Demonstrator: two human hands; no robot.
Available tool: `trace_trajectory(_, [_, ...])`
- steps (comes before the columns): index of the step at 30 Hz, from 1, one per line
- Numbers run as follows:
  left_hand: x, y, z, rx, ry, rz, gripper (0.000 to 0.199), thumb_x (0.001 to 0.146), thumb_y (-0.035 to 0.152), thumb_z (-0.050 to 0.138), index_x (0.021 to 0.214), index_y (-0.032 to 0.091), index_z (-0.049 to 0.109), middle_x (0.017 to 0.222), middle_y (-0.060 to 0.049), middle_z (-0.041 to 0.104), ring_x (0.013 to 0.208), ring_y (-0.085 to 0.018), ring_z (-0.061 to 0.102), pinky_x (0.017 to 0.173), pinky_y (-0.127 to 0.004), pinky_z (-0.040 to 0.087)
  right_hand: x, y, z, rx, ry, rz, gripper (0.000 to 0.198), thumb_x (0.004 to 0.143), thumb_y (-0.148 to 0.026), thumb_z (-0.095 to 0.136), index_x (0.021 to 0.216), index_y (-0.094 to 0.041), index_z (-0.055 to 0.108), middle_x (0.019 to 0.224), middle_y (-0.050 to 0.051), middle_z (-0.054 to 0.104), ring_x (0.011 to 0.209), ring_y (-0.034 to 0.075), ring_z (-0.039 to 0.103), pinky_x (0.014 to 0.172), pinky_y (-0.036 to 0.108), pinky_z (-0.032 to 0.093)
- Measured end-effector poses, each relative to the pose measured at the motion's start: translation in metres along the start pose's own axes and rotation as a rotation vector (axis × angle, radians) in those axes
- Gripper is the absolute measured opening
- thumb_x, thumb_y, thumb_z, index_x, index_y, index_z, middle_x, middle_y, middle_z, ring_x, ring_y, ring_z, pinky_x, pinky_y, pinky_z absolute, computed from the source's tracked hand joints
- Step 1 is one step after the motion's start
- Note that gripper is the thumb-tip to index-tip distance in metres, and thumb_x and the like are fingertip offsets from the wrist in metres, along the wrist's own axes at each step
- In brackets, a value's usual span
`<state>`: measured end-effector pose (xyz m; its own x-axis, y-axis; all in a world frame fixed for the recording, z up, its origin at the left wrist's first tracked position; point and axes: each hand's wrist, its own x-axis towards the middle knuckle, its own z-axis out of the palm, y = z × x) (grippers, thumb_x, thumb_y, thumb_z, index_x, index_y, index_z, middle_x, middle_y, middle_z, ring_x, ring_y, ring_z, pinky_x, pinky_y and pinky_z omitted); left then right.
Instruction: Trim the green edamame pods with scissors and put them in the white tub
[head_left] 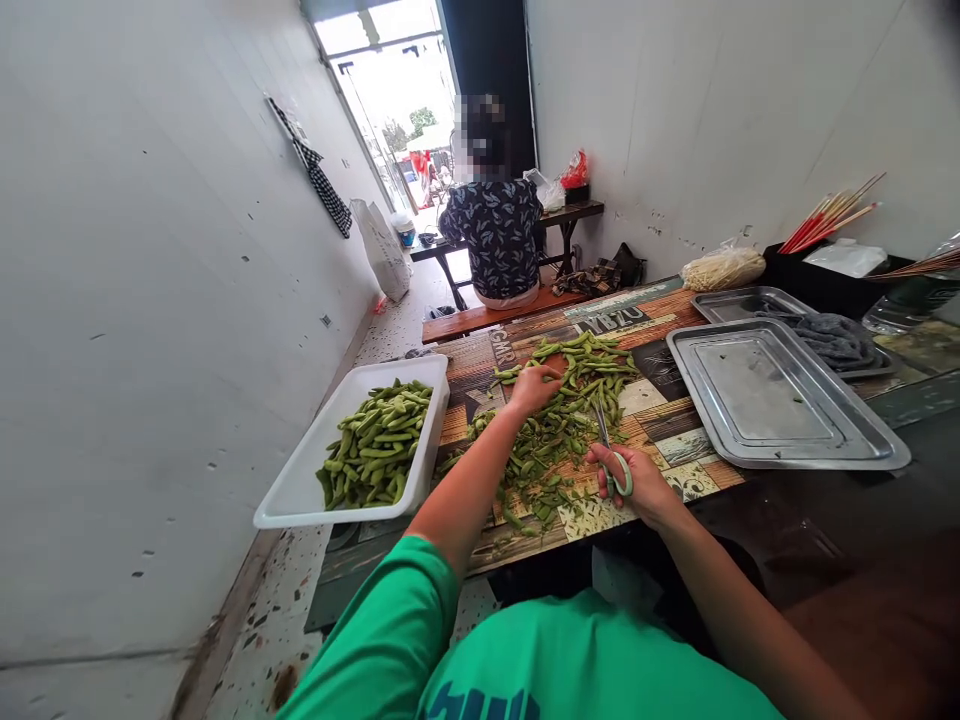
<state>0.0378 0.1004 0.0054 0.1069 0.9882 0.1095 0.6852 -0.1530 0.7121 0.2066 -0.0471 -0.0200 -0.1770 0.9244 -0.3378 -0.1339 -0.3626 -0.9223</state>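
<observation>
A loose heap of green edamame pods [581, 385] is spread over the wood-patterned table [660, 410], with clipped bits and stems scattered toward its near edge. My left hand [534, 390] reaches into the left side of the heap, its fingers closed around what looks like an edamame pod, mostly hidden by them. In my right hand [634, 480] are scissors [618, 478] with pale green handles. Their blades point away from me over the right side of the heap. To the left, a white plastic tub [439, 400] holds a pile of edamame pods [379, 440].
An empty-looking metal tray [870, 440] lies on the right, overlapping another tray with a grey cloth [821, 340]. Behind are bagged pale sticks [724, 268] and a black box of red-tipped skewers [795, 265]. Ahead, a person [491, 240] sits on a bench, back turned. A wall stands left.
</observation>
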Motion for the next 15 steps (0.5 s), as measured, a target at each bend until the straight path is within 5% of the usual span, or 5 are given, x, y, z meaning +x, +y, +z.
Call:
trace_trajectory(3, [0.006, 0.011, 0.015, 0.408, -0.175, 0.118, 0.03, 0.072, 0.011, 0.056, 0.095, 0.021, 0.072, 0.099, -0.009, 0.068, 0.095, -0.021, 0.06, 0.084, -0.029, 0.044, -0.001, 0.001, -0.001, -0.017, 0.0, -0.001, 0.042, 0.07, -0.057, 0.066, 0.076, -0.016, 0.061, 0.049, -0.002, 0.053, 0.039, 0.01, 0.051, 0.028, 0.017, 0.029])
trace_trajectory(6, [0.011, 0.017, 0.02, 0.553, -0.231, 0.12, 0.029, 0.076, 0.012, 0.052, 0.095, 0.018, 0.073, 0.104, -0.013, 0.066, 0.096, -0.024, 0.061, 0.082, -0.031, 0.045, -0.001, 0.003, -0.005, -0.034, 0.002, 0.001, 0.042, 0.071, -0.057, 0.065, 0.078, -0.016, 0.062, 0.05, -0.001, 0.054, 0.04, 0.01, 0.052, 0.029, 0.017, 0.029])
trace_trajectory(11, [-0.003, 0.014, 0.003, 0.27, -0.084, 0.193, 0.03, 0.078, 0.029, 0.059, 0.103, 0.018, 0.071, 0.104, -0.009, 0.068, 0.097, -0.021, 0.06, 0.085, -0.028, 0.044, 0.003, 0.005, -0.012, -0.064, 0.019, -0.022, 0.041, 0.073, -0.057, 0.063, 0.078, -0.016, 0.06, 0.052, -0.002, 0.053, 0.041, 0.009, 0.052, 0.028, 0.016, 0.029])
trace_trajectory(15, [-0.039, 0.014, -0.012, -0.001, -0.152, 0.174, 0.031, 0.078, 0.036, 0.059, 0.097, 0.016, 0.072, 0.086, -0.004, 0.071, 0.079, -0.015, 0.061, 0.078, -0.024, 0.044, 0.007, 0.0, -0.003, -0.139, -0.018, -0.033, 0.041, 0.07, -0.056, 0.066, 0.076, -0.017, 0.055, 0.054, -0.003, 0.053, 0.042, 0.01, 0.052, 0.027, 0.016, 0.031])
